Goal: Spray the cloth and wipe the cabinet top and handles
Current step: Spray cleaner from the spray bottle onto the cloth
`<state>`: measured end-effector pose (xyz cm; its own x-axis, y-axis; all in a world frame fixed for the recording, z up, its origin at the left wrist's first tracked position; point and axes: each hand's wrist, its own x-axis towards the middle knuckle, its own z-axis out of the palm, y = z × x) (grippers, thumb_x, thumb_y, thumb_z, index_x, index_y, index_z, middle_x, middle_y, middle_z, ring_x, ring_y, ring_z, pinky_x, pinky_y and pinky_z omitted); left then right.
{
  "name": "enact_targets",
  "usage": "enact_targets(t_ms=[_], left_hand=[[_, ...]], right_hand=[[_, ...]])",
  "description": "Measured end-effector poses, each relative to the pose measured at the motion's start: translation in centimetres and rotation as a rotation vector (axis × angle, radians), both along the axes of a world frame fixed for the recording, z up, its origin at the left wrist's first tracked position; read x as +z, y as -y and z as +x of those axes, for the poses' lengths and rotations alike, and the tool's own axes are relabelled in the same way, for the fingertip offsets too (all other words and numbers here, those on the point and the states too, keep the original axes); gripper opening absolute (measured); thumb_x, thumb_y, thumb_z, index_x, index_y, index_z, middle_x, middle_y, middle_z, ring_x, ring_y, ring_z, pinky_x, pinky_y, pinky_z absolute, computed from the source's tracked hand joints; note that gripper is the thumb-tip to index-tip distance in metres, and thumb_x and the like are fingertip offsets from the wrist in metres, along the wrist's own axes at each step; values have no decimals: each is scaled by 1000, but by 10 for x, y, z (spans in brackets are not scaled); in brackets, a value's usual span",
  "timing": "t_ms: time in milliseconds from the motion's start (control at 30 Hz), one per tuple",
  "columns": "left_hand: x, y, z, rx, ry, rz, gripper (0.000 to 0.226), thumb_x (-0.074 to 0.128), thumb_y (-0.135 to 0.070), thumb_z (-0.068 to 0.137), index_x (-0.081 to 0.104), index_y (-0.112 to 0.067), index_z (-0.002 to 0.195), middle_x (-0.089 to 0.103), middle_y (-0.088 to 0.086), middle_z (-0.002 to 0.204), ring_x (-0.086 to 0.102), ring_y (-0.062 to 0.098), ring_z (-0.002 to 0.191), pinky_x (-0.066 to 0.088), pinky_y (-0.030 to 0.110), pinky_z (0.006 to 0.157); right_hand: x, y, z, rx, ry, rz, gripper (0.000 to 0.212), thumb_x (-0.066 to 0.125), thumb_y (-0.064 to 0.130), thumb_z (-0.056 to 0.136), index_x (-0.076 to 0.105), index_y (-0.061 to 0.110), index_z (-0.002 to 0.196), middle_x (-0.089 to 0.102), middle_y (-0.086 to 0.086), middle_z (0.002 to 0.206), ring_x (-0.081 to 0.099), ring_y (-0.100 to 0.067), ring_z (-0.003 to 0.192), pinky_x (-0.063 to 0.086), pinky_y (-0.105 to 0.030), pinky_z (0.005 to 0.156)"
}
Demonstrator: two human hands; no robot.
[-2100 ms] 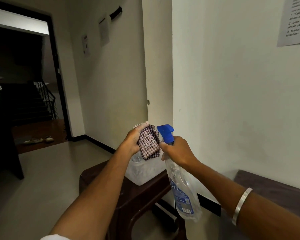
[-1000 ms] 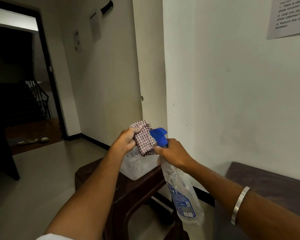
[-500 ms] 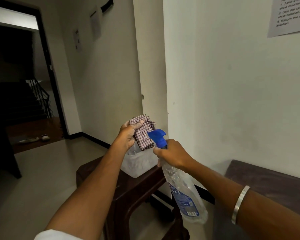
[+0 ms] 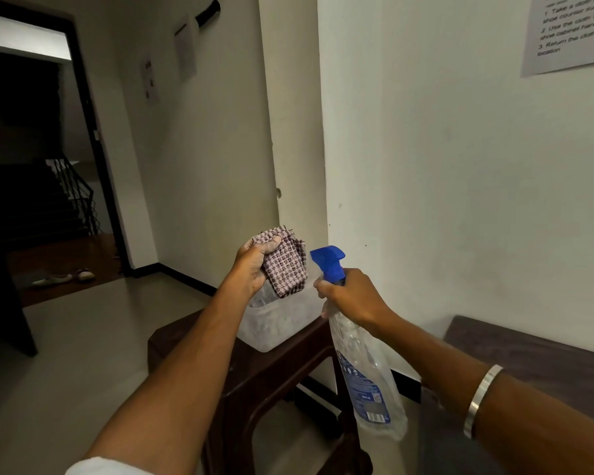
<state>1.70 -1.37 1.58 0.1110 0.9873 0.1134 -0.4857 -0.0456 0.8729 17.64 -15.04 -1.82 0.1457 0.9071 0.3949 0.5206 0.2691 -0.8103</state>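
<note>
A folded checked maroon-and-white cloth (image 4: 287, 265) is held up by my left hand (image 4: 252, 267), thumb over its top edge. My right hand (image 4: 352, 298) grips the neck of a clear spray bottle (image 4: 364, 375) with a blue trigger head (image 4: 330, 264). The blue nozzle points left at the cloth, a short gap away. The bottle hangs tilted down to the right, with a blue label on its lower half. A dark cabinet top (image 4: 542, 351) shows at the lower right, against the white wall. Its handles are out of view.
A dark brown plastic stool (image 4: 254, 378) stands below my hands, carrying a translucent plastic tub (image 4: 282, 327). The white wall corner (image 4: 323, 166) is just behind. A printed notice (image 4: 570, 32) hangs top right. An open doorway (image 4: 42, 166) with stairs and shoes lies at left.
My hands have stayed close together above the tub. The cloth rose slightly and turned to face the nozzle, and the gap between nozzle and cloth widened a little.
</note>
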Motion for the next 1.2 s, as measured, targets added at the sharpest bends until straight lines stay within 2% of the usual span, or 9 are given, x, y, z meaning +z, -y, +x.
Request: enact_targets(t_ms=[100, 200, 300, 467, 667, 800, 933, 1100, 1200], left_hand=[[0, 0, -1, -6, -2, -1, 31, 63, 10, 82, 57, -5, 108, 69, 15, 98, 68, 28, 88, 55, 48, 85], [0, 1, -2, 1, 3, 6, 32, 62, 10, 83, 58, -3, 111, 69, 15, 98, 69, 26, 86, 57, 45, 79], [0, 3, -1, 24, 1, 15, 23, 62, 9, 83, 60, -5, 102, 69, 12, 91, 70, 22, 77, 59, 35, 60], [-1, 5, 0, 25, -3, 8, 20, 62, 9, 83, 60, -7, 93, 70, 11, 86, 72, 20, 68, 58, 32, 53], [-2, 4, -2, 7, -6, -4, 38, 62, 9, 82, 56, 1, 119, 68, 16, 102, 68, 28, 89, 57, 42, 73], [-1, 8, 0, -5, -8, -13, 46, 61, 8, 83, 52, 4, 128, 64, 23, 119, 66, 34, 99, 55, 46, 86], [0, 12, 1, -9, -20, -15, 47, 60, 7, 83, 51, 5, 129, 63, 24, 121, 67, 34, 98, 56, 45, 83], [1, 12, -4, -20, -41, -23, 47, 59, 5, 83, 51, 4, 129, 63, 25, 121, 64, 38, 109, 52, 52, 94], [1, 12, -6, -32, -52, -21, 47, 59, 4, 83, 50, 4, 130, 63, 25, 122, 63, 38, 110, 49, 54, 97]], right_hand=[[-1, 3, 0, 18, -8, -4, 32, 60, 29, 86, 62, -1, 98, 70, -16, 77, 62, -14, 62, 49, -25, 63], [-5, 8, -2, 95, -2, -55, 34, 61, 28, 84, 62, -4, 97, 70, -20, 78, 65, -21, 64, 55, -39, 76], [-10, 14, -11, 177, 43, -93, 29, 59, 26, 84, 61, -2, 90, 68, -11, 65, 65, -17, 60, 53, -34, 73], [-10, 15, -16, 149, 54, -75, 25, 58, 26, 83, 59, 1, 85, 66, -6, 60, 62, -10, 55, 48, -27, 65], [-6, 12, -7, 94, 47, -38, 32, 60, 29, 84, 61, -2, 92, 68, -21, 78, 61, -20, 65, 47, -31, 68], [2, 10, -10, 121, 83, -27, 17, 59, 28, 84, 58, 13, 76, 60, 10, 51, 57, 0, 51, 42, -17, 57], [4, 9, -14, 134, 91, 8, 18, 59, 28, 85, 52, 20, 71, 56, 21, 45, 56, 6, 46, 36, -4, 43], [15, 6, -6, 70, 33, 18, 24, 60, 27, 83, 61, 4, 89, 69, -3, 60, 64, -3, 51, 44, -17, 56], [25, 3, -1, 55, 23, 20, 23, 58, 25, 82, 59, 2, 84, 71, -11, 64, 64, -5, 51, 45, -21, 59]])
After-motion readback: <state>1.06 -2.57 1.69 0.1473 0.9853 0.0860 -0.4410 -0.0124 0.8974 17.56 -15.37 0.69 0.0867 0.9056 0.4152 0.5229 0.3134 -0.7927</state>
